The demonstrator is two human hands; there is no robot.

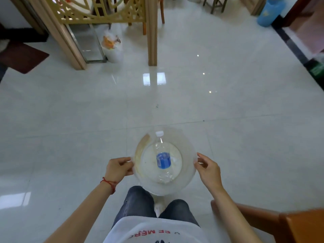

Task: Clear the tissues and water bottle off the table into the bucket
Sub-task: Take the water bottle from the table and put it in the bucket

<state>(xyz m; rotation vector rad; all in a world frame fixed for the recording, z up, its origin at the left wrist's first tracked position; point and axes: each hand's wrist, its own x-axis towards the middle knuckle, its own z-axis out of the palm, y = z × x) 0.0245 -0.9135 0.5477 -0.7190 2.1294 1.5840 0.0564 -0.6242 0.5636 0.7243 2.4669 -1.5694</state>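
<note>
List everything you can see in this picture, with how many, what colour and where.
bucket: one, clear plastic, held above the floor in front of the person.
water bottle: one, clear with blue label and white cap, lying inside the bucket.
floor: pale glossy tiles, all around.
wooden screen: one, yellowish lattice, far left.
rubbish bag: one, white, by the screen's foot.
blue bin: one, far right.
mat: one, dark red, left edge.
chair: one, orange-brown, bottom right.
left hand: grips the bucket's left rim; red string at the wrist.
right hand: holds the right rim.
</note>
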